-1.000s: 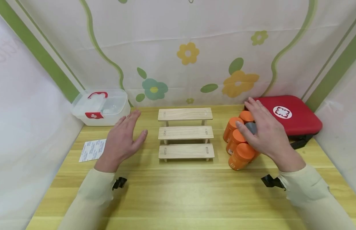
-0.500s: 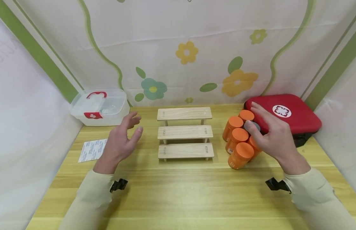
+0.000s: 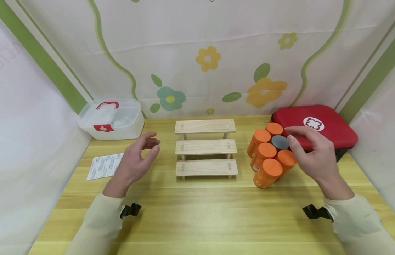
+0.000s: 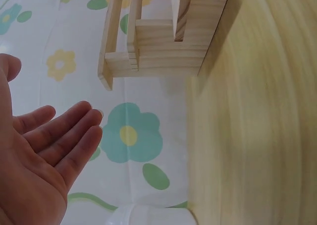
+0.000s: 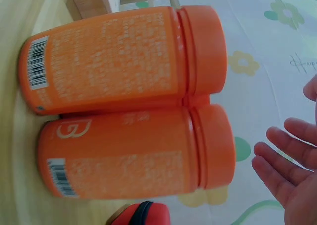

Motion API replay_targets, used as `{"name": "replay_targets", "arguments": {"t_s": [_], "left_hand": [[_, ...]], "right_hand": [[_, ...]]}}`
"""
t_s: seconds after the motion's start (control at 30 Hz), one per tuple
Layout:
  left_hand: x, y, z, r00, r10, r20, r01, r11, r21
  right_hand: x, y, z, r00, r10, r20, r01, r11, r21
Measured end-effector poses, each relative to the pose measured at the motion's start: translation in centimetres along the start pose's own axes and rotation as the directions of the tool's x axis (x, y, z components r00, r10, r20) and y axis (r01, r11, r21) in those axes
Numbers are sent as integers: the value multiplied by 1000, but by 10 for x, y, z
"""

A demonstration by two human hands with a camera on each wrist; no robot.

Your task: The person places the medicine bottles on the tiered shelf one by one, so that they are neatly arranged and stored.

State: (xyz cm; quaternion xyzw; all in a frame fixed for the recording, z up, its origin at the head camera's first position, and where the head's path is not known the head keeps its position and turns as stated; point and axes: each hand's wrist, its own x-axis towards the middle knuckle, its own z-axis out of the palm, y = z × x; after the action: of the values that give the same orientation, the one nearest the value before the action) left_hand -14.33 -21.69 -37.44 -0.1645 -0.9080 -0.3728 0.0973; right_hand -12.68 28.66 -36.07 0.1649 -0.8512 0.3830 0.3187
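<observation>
My left hand (image 3: 133,163) hovers left of a three-step wooden rack (image 3: 206,147), fingers loosely bent and holding nothing. In the left wrist view, its relaxed fingers (image 4: 69,140) show beside the rack's end. My right hand (image 3: 316,159) hangs just right of a cluster of orange bottles (image 3: 264,177), with nothing in its grasp. One container in the cluster has a grey lid (image 3: 280,142); the others wear orange lids. Two orange bottles (image 5: 119,61) with barcodes fill the right wrist view, the right hand's fingers (image 5: 282,165) being apart from their lids.
At the back left is a clear plastic first-aid box (image 3: 111,120) with a red handle. A printed white sheet (image 3: 103,166) lies in front of it. Behind the bottles lies a red first-aid case (image 3: 331,129). A flowered curtain (image 3: 184,28) closes the back of the wooden table (image 3: 210,216).
My right hand has drawn back to the right from above the bottles, uncovering the grey lid. The left hand's fingers have bent more and it has dropped slightly. The objects have stayed put.
</observation>
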Motion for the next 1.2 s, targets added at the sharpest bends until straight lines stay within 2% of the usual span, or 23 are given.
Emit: {"name": "replay_targets", "arguments": {"t_s": [0.2, 0.47, 0.6, 0.77, 1.0, 1.1, 1.2], "left_hand": [[-7, -7, 8, 991, -72, 114, 77, 996, -34], [-13, -12, 15, 972, -97, 212, 115, 990, -76], [-15, -14, 18, 948, -133, 290, 165, 982, -90], [-14, -15, 24, 918, -159, 364, 204, 975, -88], [-12, -18, 33, 867, -188, 461, 259, 961, -94], [-13, -21, 37, 856, -180, 484, 267, 957, -117], [-13, -24, 42, 854, -160, 495, 264, 953, -148]], "right_hand": [[-14, 9, -8, 991, 93, 93, -96, 995, 32], [-33, 22, -19, 954, 202, 223, -225, 971, 82], [-43, 29, -25, 928, 251, 275, -285, 954, 92], [-55, 37, -28, 886, 308, 345, -349, 935, 63], [-65, 44, -24, 863, 320, 391, -371, 927, 61], [-67, 46, -21, 855, 327, 403, -377, 925, 49], [-69, 47, -18, 850, 332, 409, -376, 926, 31]]}}
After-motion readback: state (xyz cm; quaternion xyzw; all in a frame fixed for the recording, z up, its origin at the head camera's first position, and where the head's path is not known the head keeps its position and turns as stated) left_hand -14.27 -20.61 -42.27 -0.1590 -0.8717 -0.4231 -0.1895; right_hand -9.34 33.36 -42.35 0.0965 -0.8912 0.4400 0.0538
